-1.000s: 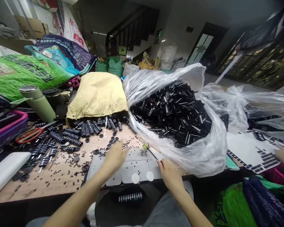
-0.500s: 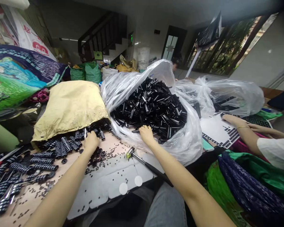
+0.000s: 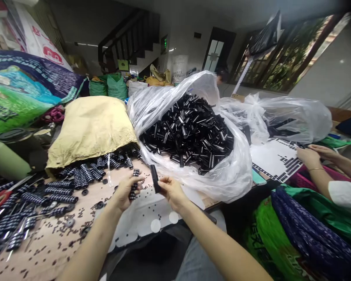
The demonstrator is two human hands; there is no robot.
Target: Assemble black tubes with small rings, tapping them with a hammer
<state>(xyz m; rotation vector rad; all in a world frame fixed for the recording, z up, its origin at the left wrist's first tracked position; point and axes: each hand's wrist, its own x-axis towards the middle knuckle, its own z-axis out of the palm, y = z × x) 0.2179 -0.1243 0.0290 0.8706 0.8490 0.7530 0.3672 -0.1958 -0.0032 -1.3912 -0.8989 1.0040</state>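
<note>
My left hand (image 3: 124, 193) is closed around a short black ribbed roller (image 3: 135, 180), held upright over the table. Facing it, my right hand (image 3: 173, 191) pinches the lower end of a smooth black tube (image 3: 154, 175) between thumb and fingers. A small gap separates the two pieces. Behind my right hand, a clear plastic bag (image 3: 240, 164) lies with its mouth towards me, full of loose black tubes (image 3: 190, 132). More ribbed rollers (image 3: 83, 176) spill from under a yellow sack (image 3: 95, 125) to the left.
Tiny black rings lie scattered over the tabletop (image 3: 46, 249). Red-handled scissors (image 3: 2, 197) rest at the far left. Part of a hammer's handle (image 3: 209, 216) shows past my right forearm. On the right, another person's hands (image 3: 310, 156) are over a white sheet (image 3: 272, 156) with black pieces.
Both hands have drawn back towards me and closer together. The right has come from the bag's mouth with a black tube; the left has come from the sack's edge with a ribbed roller.
</note>
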